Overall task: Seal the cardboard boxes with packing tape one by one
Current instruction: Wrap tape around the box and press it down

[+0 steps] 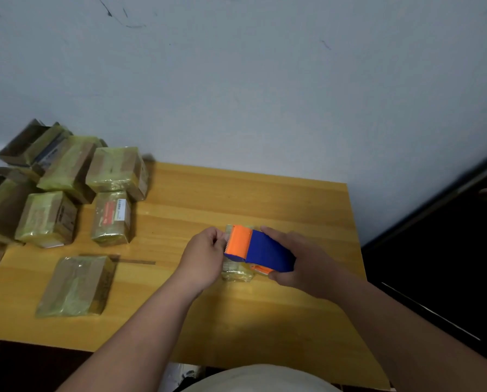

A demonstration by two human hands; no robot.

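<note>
Gleaming yellowish tape wraps the small box [236,274].

A small box [236,274] on the table [265,199] is almost wholly hidden beneath the blue and orange tape dispenser [258,250] and both hands; only a yellowish taped edge shows below the dispenser. The left hand [205,257] curls its fingers [218,236] out of sight behind the dispenser's orange end, so their grip cannot be made out. The right hand [301,261] covers the dispenser's rear. At far left, the stacked taped boxes [7,199] are cut off by the picture's edge and blurred. A printed label [112,212] on one box is too small to read. The table's near edge is hidden by the person's light clothing [259,380].
</note>
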